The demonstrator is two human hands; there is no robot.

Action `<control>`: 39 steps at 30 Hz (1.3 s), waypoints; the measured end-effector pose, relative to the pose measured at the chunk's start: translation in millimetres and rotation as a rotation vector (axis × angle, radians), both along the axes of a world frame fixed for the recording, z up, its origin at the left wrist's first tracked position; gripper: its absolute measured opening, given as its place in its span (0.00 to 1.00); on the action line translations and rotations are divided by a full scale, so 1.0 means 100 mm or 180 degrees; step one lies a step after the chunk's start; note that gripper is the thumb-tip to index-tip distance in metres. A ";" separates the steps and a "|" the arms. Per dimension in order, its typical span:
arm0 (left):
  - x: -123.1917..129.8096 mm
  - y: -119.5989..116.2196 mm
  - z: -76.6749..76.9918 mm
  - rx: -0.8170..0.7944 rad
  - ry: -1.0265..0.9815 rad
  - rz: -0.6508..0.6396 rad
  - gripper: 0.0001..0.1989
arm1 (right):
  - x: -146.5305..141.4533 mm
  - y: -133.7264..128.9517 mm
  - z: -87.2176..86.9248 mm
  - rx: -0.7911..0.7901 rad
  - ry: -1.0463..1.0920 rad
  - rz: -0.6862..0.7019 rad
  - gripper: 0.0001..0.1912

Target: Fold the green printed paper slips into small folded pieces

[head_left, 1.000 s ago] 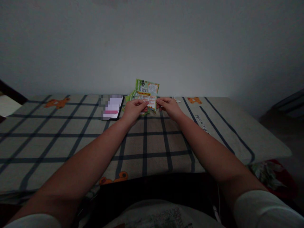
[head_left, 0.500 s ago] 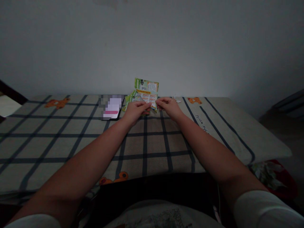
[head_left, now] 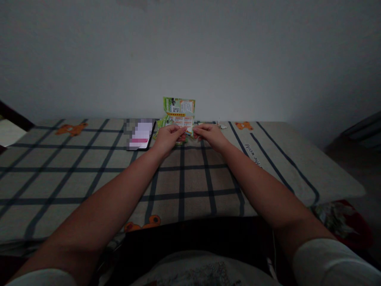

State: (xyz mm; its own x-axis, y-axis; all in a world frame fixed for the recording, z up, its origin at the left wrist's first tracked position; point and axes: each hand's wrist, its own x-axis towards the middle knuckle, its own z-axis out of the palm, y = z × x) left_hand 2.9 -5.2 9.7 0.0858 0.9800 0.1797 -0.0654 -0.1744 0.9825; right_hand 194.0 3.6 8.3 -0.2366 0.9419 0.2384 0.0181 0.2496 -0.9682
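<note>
A green and white printed sheet (head_left: 180, 108), with a yellow band across its middle and creased like a leaflet or packet, stands raised above the table. Its lower edge is pinched between thumb and fingers of my left hand (head_left: 169, 138). At the lower right corner my right hand (head_left: 210, 135) grips it the same way, fingertips close to the left ones. More green printed material (head_left: 160, 123) lies behind and under my left hand, partly hidden by it.
A phone (head_left: 143, 134) with a lit, blurred screen lies left of my hands. Small crumpled white scraps (head_left: 222, 125) are to the right. The checked tablecloth (head_left: 195, 178) covers the table up to the wall. A red container (head_left: 354, 222) stands below the right edge.
The printed sheet has shifted slightly left and stands a little straighter. My right hand has moved slightly left with it, and my left hand has barely moved.
</note>
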 end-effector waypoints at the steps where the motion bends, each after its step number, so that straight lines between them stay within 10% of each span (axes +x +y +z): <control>1: 0.00 0.00 -0.01 0.0003 -0.0008 -0.0008 0.22 | 0.00 0.00 0.00 0.0015 -0.0028 0.0010 0.17; 39: 0.05 -0.12 0.07 -0.0118 0.0172 -0.0322 0.18 | -0.02 -0.05 0.04 0.0216 -0.0219 -0.0064 0.17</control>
State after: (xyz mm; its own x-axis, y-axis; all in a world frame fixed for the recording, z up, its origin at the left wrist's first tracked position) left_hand 8.1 -17.4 16.6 0.1933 0.9717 0.1358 -0.0277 -0.1330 0.9907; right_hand 192.3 -1.8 12.1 -0.2357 0.9289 0.2857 0.0896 0.3135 -0.9454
